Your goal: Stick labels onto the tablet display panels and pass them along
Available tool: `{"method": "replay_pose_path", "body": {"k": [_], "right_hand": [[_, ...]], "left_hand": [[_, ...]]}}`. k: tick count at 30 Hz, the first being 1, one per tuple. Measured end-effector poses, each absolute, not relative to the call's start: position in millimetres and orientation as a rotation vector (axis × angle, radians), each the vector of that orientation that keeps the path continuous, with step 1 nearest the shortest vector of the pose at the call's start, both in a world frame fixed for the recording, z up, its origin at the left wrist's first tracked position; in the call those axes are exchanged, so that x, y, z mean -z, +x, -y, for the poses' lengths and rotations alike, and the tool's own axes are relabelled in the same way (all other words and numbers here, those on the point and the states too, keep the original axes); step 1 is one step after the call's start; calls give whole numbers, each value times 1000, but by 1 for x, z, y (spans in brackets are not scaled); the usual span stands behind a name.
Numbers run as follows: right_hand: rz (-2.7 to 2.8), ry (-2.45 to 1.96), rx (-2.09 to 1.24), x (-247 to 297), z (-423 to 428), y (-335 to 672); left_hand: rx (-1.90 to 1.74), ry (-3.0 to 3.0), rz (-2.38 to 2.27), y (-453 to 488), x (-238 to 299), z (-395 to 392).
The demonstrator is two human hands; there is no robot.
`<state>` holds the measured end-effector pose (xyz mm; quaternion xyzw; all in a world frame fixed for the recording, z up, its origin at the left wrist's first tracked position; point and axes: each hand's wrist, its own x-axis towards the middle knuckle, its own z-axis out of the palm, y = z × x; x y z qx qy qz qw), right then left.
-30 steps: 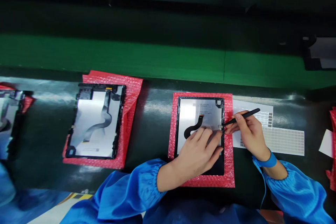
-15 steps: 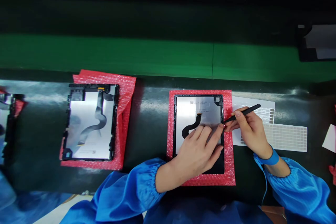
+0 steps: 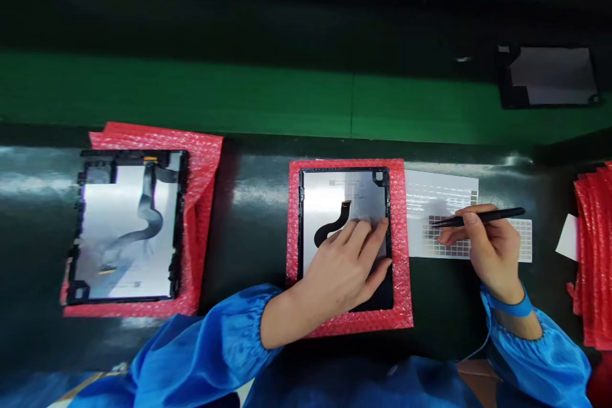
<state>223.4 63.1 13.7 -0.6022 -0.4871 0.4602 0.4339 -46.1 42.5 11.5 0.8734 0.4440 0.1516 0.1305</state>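
Note:
A tablet screen panel with a silver back and black frame lies on a red bubble-wrap sheet. Its black ribbon cable curves across the back and runs partly under my left hand. That hand rests on the panel, fingers stretched, the index fingertip at the right frame edge. Between the fingers of my right hand are black tweezers, pinched like a pen. Their tips point left, over a sheet of small grey squares. Whether the tips hold a piece is too small to tell.
Another panel with a ribbon cable lies on red bubble wrap at left. A white sheet lies partly under the grid of squares. Red bubble-wrap bags are stacked at far right. A dark-framed panel lies at back right.
My right hand with the tweezers has moved away from the panel's right edge, rightward over the sheet of squares. My left hand stays on the panel. The view has shifted right.

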Motion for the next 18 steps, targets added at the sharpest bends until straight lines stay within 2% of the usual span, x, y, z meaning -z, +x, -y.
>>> {"method": "replay_pose_path", "body": {"k": [6, 11, 18], "right_hand": [[1369, -1543, -1134, 10, -55, 235], [1450, -1565, -1136, 10, -56, 236], [1483, -1590, -1136, 8, -59, 237]], "left_hand": [[-420, 2688, -1135, -26, -22, -39], [-189, 2766, -1133, -17, -20, -33], [-191, 2788, -1142, -19, -15, -33]]}}
